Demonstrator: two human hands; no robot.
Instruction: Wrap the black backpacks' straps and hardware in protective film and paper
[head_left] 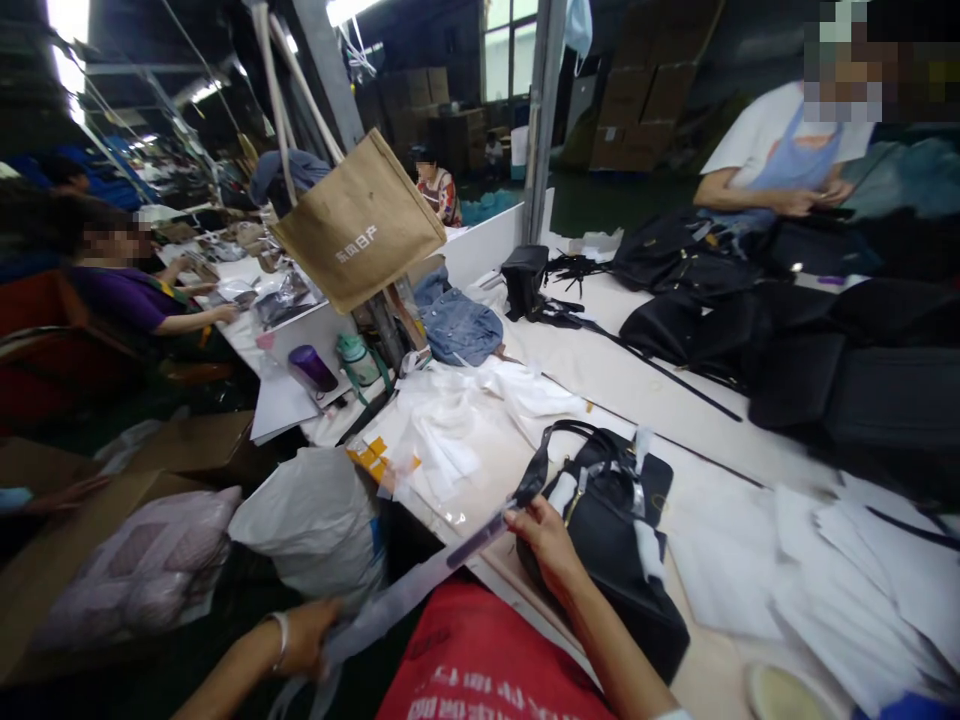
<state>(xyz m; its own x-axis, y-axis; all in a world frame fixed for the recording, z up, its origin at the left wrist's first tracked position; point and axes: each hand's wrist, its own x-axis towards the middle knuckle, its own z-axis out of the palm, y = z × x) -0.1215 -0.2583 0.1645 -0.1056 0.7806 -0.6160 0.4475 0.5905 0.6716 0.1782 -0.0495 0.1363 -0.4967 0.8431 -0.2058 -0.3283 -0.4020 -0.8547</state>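
Left hand [304, 638] grips the low end of a long clear plastic bag [409, 590], down by the person's red shirt [487, 665]. Right hand [546, 540] pinches the top end of the same bag, just above the table edge. The bag stretches between the two hands and has a dark purple strip near the top. A black handbag [615, 560] lies on the table [600, 375] just beside the right hand. White paper sheets [825, 570] lie to the right of it. A big white sack [315, 520] sits low on the left. A tan tote bag [360, 225] hangs farther back, with a purple bottle [311, 368] below it.
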